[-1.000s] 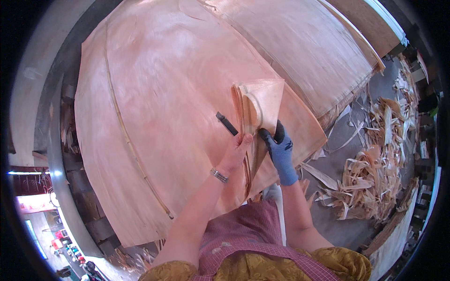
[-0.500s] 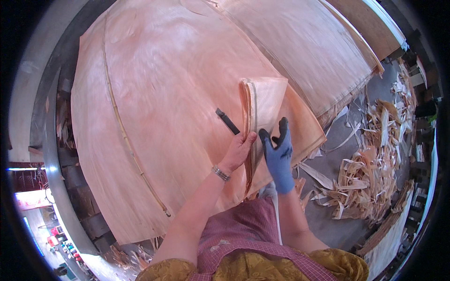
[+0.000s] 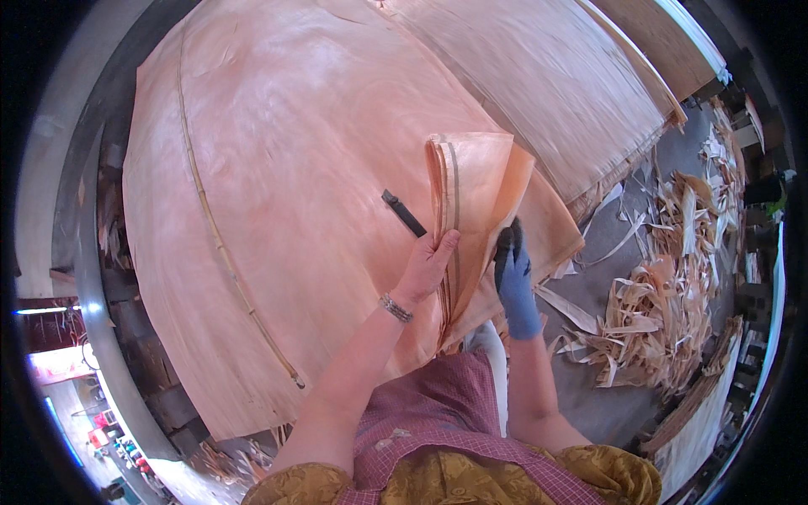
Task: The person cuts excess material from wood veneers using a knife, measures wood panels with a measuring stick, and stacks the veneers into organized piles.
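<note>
Bare and wearing a bracelet, my left hand (image 3: 430, 267) grips a folded bundle of thin wood veneer (image 3: 473, 164), thumb on top near a grey strip running along it. A slim black cutter-like tool (image 3: 404, 213) sticks out beside that hand's fingers; whether the hand also holds it is hidden. My right hand (image 3: 516, 282), in a blue glove with dark fingers, is closed at the right edge of a veneer flap (image 3: 511, 189) that stands away from the bundle. Both hands are over a broad, pinkish veneer sheet (image 3: 295, 185).
A thin bamboo stick (image 3: 220, 244) lies along the sheet's left part. Another veneer stack (image 3: 555, 101) is at the far right. Torn veneer scraps (image 3: 656, 320) heap on the grey floor (image 3: 602, 400) at right. A metal rail (image 3: 97, 328) bends along the left.
My right hand has moved slightly right and closed at the flap. The flap now spreads out to the right of the bundle, while my left hand keeps nearly the same place.
</note>
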